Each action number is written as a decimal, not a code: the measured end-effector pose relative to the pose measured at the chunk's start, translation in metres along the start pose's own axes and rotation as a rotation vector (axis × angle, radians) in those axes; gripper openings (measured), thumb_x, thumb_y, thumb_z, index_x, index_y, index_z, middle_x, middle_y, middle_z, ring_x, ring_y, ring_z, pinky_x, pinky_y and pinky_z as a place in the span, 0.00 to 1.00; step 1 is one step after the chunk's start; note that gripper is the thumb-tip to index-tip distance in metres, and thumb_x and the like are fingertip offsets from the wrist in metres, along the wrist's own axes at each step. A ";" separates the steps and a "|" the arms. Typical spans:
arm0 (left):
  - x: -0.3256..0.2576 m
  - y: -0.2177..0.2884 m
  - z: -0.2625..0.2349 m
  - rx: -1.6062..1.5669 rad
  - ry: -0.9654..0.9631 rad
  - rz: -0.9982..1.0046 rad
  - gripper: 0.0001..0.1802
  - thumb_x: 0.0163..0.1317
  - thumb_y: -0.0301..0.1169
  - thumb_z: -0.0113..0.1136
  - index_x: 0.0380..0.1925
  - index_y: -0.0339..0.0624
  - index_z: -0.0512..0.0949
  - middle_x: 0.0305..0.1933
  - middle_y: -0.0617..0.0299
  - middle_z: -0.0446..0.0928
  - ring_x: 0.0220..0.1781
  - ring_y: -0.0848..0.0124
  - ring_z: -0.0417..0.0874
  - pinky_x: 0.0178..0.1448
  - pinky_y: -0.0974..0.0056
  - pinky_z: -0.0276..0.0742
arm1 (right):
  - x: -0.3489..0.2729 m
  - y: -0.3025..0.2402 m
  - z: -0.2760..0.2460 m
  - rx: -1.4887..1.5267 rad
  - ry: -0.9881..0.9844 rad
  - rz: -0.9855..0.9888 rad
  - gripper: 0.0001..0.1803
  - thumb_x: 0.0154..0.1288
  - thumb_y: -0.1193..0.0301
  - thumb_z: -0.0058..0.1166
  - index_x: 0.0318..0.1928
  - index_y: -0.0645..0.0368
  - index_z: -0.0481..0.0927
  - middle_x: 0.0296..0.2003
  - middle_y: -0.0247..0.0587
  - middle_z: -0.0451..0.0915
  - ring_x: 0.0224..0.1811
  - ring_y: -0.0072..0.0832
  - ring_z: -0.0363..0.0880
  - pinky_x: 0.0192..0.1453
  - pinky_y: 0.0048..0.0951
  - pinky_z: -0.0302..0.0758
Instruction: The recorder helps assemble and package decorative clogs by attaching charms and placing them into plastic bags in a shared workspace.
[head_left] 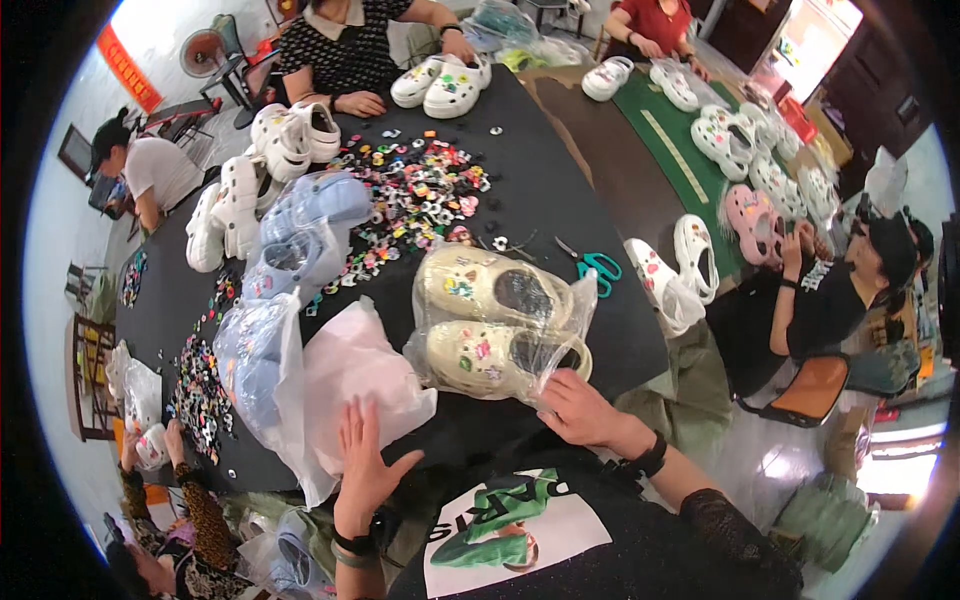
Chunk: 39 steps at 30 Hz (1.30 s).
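Observation:
A pair of beige clogs with colourful charms lies side by side in a clear plastic bag on the black tabletop. My right hand is closed on the edge of this bag, by the heel of the nearer clog. My left hand has its fingers spread, over the near edge of a pale pinkish sheet or bag. Whether the palm touches it I cannot tell. Left of that sheet, light blue clogs lie partly under clear plastic.
Loose shoe charms cover the table's middle, with another heap at left. Teal-handled scissors lie beyond the beige clogs. White clogs stand at left, another pair at right. Several co-workers sit around the tables.

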<state>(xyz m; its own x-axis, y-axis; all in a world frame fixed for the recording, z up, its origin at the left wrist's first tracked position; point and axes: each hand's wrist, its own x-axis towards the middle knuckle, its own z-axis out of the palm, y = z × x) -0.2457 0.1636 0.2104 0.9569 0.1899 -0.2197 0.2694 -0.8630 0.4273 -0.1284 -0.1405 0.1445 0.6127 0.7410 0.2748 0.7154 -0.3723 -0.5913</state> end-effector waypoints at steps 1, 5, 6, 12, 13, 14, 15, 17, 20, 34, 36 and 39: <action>0.006 0.015 -0.001 -0.187 0.041 0.122 0.44 0.46 0.32 0.68 0.63 0.37 0.56 0.67 0.44 0.52 0.71 0.48 0.46 0.69 0.49 0.46 | -0.004 0.002 -0.010 0.009 0.008 0.014 0.10 0.51 0.74 0.53 0.36 0.61 0.73 0.39 0.46 0.73 0.46 0.42 0.69 0.54 0.43 0.63; 0.044 0.068 0.045 -0.623 0.023 0.204 0.22 0.57 0.29 0.59 0.51 0.34 0.70 0.52 0.48 0.73 0.57 0.61 0.72 0.58 0.65 0.66 | -0.012 0.031 -0.032 -0.004 0.053 0.006 0.13 0.51 0.75 0.52 0.39 0.62 0.73 0.43 0.47 0.73 0.50 0.42 0.69 0.54 0.39 0.66; 0.051 0.077 0.059 -0.614 0.020 0.202 0.22 0.57 0.29 0.59 0.51 0.34 0.70 0.52 0.48 0.73 0.57 0.61 0.72 0.58 0.65 0.66 | -0.014 0.040 -0.030 -0.048 0.087 0.072 0.13 0.50 0.75 0.51 0.39 0.62 0.73 0.42 0.46 0.72 0.49 0.42 0.70 0.54 0.39 0.66; 0.073 0.069 0.103 -0.580 -0.158 -0.097 0.13 0.63 0.32 0.52 0.41 0.32 0.75 0.33 0.62 0.77 0.35 0.77 0.75 0.41 0.71 0.71 | 0.019 0.055 -0.024 -0.167 -0.007 -0.060 0.18 0.46 0.76 0.50 0.42 0.63 0.74 0.38 0.42 0.72 0.47 0.37 0.68 0.55 0.38 0.64; 0.077 0.056 0.111 -0.575 -0.162 -0.097 0.13 0.63 0.32 0.52 0.41 0.32 0.75 0.33 0.62 0.77 0.35 0.77 0.75 0.41 0.71 0.71 | 0.025 0.056 -0.022 -0.164 -0.004 -0.056 0.18 0.46 0.76 0.50 0.42 0.63 0.74 0.38 0.42 0.72 0.47 0.37 0.68 0.55 0.38 0.64; 0.081 0.031 0.121 -0.586 0.028 -0.021 0.12 0.62 0.30 0.53 0.42 0.33 0.74 0.36 0.59 0.76 0.39 0.75 0.75 0.43 0.70 0.70 | 0.035 0.054 -0.020 -0.392 -0.065 -0.077 0.19 0.45 0.76 0.51 0.43 0.64 0.75 0.39 0.43 0.73 0.47 0.36 0.68 0.56 0.40 0.62; 0.085 0.029 0.120 -0.597 0.208 0.062 0.12 0.61 0.28 0.53 0.43 0.33 0.74 0.38 0.57 0.76 0.42 0.72 0.74 0.45 0.69 0.70 | 0.040 0.056 -0.018 -0.626 -0.126 -0.088 0.21 0.45 0.76 0.51 0.44 0.64 0.75 0.39 0.44 0.73 0.48 0.35 0.67 0.57 0.42 0.61; 0.095 0.022 0.112 -0.776 0.197 -0.041 0.21 0.61 0.26 0.52 0.54 0.33 0.64 0.50 0.50 0.69 0.50 0.62 0.71 0.55 0.64 0.66 | 0.052 0.053 -0.013 -0.676 -0.249 -0.084 0.22 0.44 0.73 0.53 0.44 0.66 0.77 0.38 0.44 0.74 0.47 0.33 0.67 0.58 0.43 0.58; 0.102 0.019 0.117 -0.552 0.291 -0.045 0.28 0.66 0.33 0.46 0.60 0.28 0.55 0.61 0.43 0.59 0.64 0.57 0.58 0.66 0.61 0.53 | 0.078 0.028 -0.021 -0.836 -0.485 0.084 0.16 0.45 0.71 0.54 0.38 0.63 0.81 0.38 0.41 0.76 0.50 0.35 0.67 0.59 0.39 0.55; 0.170 0.013 0.143 -1.035 0.231 -0.235 0.33 0.67 0.54 0.34 0.52 0.33 0.67 0.54 0.49 0.69 0.58 0.62 0.67 0.61 0.62 0.60 | 0.072 0.091 -0.019 -0.460 -0.195 -0.218 0.11 0.51 0.69 0.51 0.37 0.56 0.76 0.34 0.44 0.78 0.37 0.44 0.74 0.46 0.44 0.67; 0.169 0.015 0.135 -1.477 -0.016 -0.360 0.34 0.66 0.54 0.36 0.54 0.34 0.67 0.54 0.53 0.71 0.55 0.65 0.70 0.59 0.62 0.64 | 0.074 0.067 -0.047 -0.432 -0.320 -0.174 0.12 0.50 0.67 0.54 0.37 0.56 0.76 0.38 0.44 0.77 0.40 0.46 0.73 0.49 0.46 0.68; 0.173 0.021 0.145 -1.823 -0.298 -0.339 0.31 0.65 0.52 0.42 0.51 0.33 0.70 0.50 0.55 0.74 0.49 0.68 0.74 0.52 0.63 0.69 | 0.079 0.042 -0.081 -0.542 -0.552 -0.139 0.17 0.45 0.67 0.59 0.39 0.56 0.76 0.39 0.42 0.77 0.42 0.43 0.73 0.48 0.45 0.68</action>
<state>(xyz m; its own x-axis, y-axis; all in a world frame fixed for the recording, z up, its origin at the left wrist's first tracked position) -0.0902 0.1109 0.0542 0.8513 -0.0263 -0.5240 0.3803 0.7190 0.5818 -0.0229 -0.1432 0.2026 0.3516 0.9184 -0.1813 0.9245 -0.3711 -0.0873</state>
